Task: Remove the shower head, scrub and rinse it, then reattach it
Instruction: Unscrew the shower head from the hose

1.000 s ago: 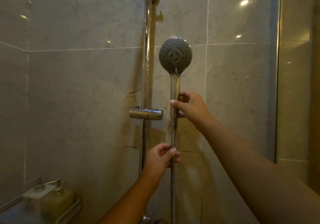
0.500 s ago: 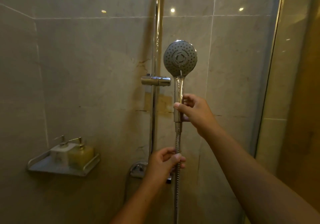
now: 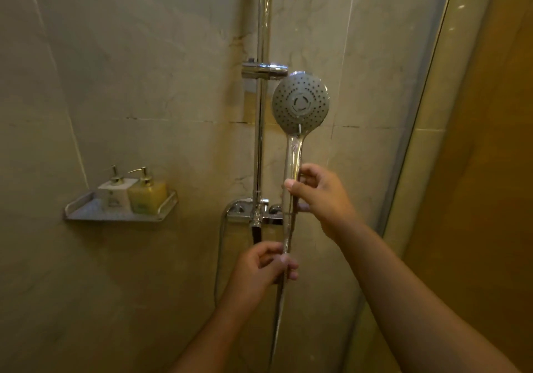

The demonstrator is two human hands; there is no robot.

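— How far are we?
— Nearest, our left hand [image 3: 259, 269] pinches the hose [image 3: 281, 309]; above it our right hand [image 3: 320, 196] grips the shower head [image 3: 300, 103] by its handle.
— So it's off?
— Out of the holder [image 3: 264, 70] beyond, we'd say; scrubbing, rinsing, reattaching remain.

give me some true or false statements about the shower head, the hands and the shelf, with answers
1. The right hand holds the shower head by its handle. True.
2. The shower head sits in the holder. False: it is out of the holder, held up beside it.
3. The left hand grips the hose. True.
4. The shelf holds nothing. False: two bottles stand on it.
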